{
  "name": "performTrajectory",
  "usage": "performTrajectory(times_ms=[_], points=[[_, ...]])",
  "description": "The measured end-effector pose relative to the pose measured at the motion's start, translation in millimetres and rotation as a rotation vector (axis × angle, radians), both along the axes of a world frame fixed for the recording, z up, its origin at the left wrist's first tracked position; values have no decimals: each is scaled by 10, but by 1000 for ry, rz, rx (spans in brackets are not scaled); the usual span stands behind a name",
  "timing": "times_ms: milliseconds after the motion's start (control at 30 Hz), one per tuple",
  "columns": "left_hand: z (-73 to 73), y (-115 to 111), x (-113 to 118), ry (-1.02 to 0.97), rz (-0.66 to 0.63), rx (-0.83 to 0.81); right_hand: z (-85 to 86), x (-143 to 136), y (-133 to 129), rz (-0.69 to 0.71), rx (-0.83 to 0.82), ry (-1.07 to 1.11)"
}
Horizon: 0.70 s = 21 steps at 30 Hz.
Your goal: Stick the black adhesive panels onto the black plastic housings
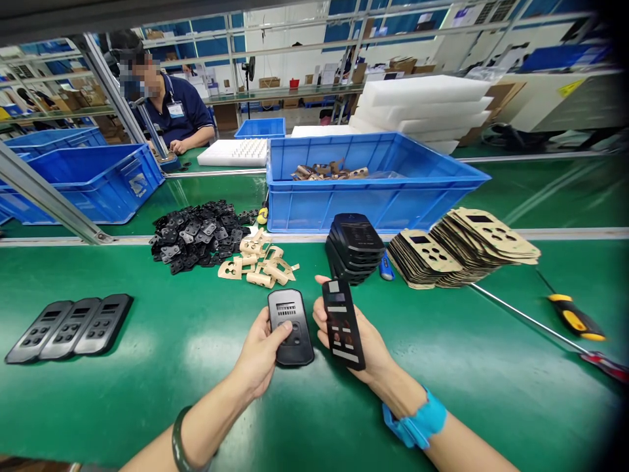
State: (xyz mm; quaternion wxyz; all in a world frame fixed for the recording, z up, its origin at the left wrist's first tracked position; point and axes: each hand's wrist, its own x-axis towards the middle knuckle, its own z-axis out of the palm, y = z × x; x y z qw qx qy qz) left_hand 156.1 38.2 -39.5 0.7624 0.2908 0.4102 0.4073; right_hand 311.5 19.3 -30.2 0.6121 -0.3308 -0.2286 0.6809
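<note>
My left hand (260,351) grips a black plastic casing (301,351) with a slotted window and round buttons, its thumb resting over the buttons. In my right hand (368,337) is a thin black panel (344,321), tilted upright, with a window, round holes and pale strips across it. The two pieces are close together but apart, above the green bench (206,413). Further left, three similar casings (103,324) lie overlapping in a row. Beyond my right hand stands a stack of black casings (356,239).
Behind lie a heap of small black button pads (196,236), curled beige paper pieces (268,265) and a blue bin (363,203). Stacks of beige-backed panels (472,239), a blue cutter (386,267) and screwdrivers (574,318) are rightward. A co-worker (184,108) sits opposite.
</note>
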Motion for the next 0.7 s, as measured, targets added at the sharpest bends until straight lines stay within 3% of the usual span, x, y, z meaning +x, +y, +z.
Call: performTrajectory(times_ms=[300, 500, 700], points=[[8, -14, 7, -64, -34, -41, 5, 15, 27, -67, -19, -18], [67, -19, -10, -149, -89, -80, -60, 2, 40, -98, 26, -282], [83, -24, -30, -93, -162, -50, -95, 33, 45, -110, 52, -401]])
